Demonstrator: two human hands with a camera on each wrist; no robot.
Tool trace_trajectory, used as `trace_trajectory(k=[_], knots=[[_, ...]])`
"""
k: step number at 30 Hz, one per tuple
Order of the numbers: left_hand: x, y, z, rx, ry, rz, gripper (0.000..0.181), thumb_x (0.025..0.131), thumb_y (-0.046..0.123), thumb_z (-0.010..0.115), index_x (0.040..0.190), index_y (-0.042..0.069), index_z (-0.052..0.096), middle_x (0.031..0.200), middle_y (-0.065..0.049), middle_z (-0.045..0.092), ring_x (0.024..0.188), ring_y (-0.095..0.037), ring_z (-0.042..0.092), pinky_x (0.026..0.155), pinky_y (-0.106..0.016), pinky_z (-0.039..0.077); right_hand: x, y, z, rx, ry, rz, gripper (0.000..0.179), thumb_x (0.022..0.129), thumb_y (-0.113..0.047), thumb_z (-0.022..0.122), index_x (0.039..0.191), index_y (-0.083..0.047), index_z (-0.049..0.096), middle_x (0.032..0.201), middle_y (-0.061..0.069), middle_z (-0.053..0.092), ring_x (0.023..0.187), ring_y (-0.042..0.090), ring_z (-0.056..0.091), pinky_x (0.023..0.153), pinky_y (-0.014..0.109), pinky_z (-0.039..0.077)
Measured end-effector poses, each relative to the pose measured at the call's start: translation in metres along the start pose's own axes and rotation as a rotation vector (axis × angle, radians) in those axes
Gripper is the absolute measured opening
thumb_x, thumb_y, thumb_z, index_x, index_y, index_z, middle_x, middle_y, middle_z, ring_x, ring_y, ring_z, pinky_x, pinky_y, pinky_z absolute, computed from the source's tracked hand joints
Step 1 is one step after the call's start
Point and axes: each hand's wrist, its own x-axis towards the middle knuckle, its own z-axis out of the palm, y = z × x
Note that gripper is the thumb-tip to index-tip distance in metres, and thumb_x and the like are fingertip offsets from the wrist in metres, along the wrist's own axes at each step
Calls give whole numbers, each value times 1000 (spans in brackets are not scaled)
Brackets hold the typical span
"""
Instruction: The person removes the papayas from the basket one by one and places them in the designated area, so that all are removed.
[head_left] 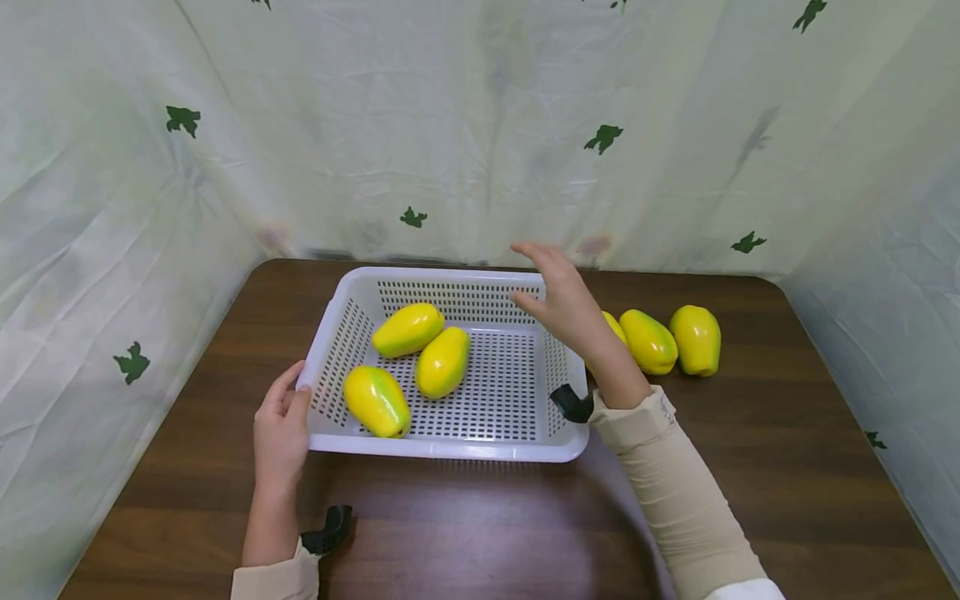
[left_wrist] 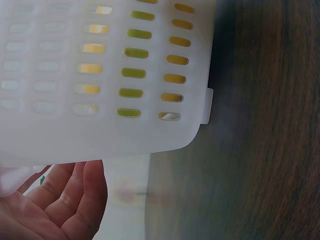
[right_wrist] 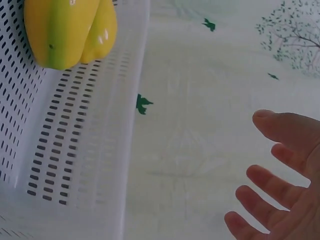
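Observation:
A white perforated plastic basket (head_left: 450, 447) stands on the table in the head view. Inside it, toward the left, lie three glossy yellow-green fruits shaped like papayas, one of them the front fruit (head_left: 377, 402). My left hand (head_left: 281, 433) grips the basket's left rim, thumb on top; in the left wrist view its fingers (left_wrist: 92, 195) curl at the rim. Over the basket's right side my right hand (head_left: 562, 304) is raised, holding nothing. Its thumb and fingers (right_wrist: 272, 185) are spread apart in the right wrist view, beside the basket wall (right_wrist: 100, 150).
Right of the basket, three more of these fruits lie on the brown wooden table (head_left: 780, 467): a right-hand fruit (head_left: 696, 340), a middle fruit (head_left: 648, 342), and one partly hidden behind my right forearm. A pale curtain (head_left: 480, 125) with green leaf shapes surrounds the table's back and sides.

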Motion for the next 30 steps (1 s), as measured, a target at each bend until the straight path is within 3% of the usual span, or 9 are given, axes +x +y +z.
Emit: trace_trajectory(k=[19, 25, 30], knots=[[-1, 4, -1, -23, -21, -23, 42, 96, 36, 35, 137, 28, 38, 120, -12, 53, 100, -24, 53, 86, -46, 42, 24, 3, 66, 78, -412, 25, 58, 85, -20, 63, 136, -12, 38, 138, 2, 37, 125, 16, 32, 102, 32, 26], [-2, 3, -1, -21, -23, -29, 42, 95, 37, 36, 137, 29, 38, 120, -11, 53, 101, -25, 53, 86, -45, 43, 24, 7, 81, 137, -489, 66, 58, 84, -19, 64, 136, -13, 38, 137, -1, 38, 124, 14, 34, 101, 33, 28], [-2, 2, -1, -20, -27, -35, 43, 95, 39, 36, 137, 30, 38, 122, -11, 52, 102, -26, 53, 85, -46, 43, 23, 9, 89, 103, -565, 102, 60, 82, -21, 66, 136, -15, 39, 138, -3, 37, 126, 13, 31, 102, 33, 26]])
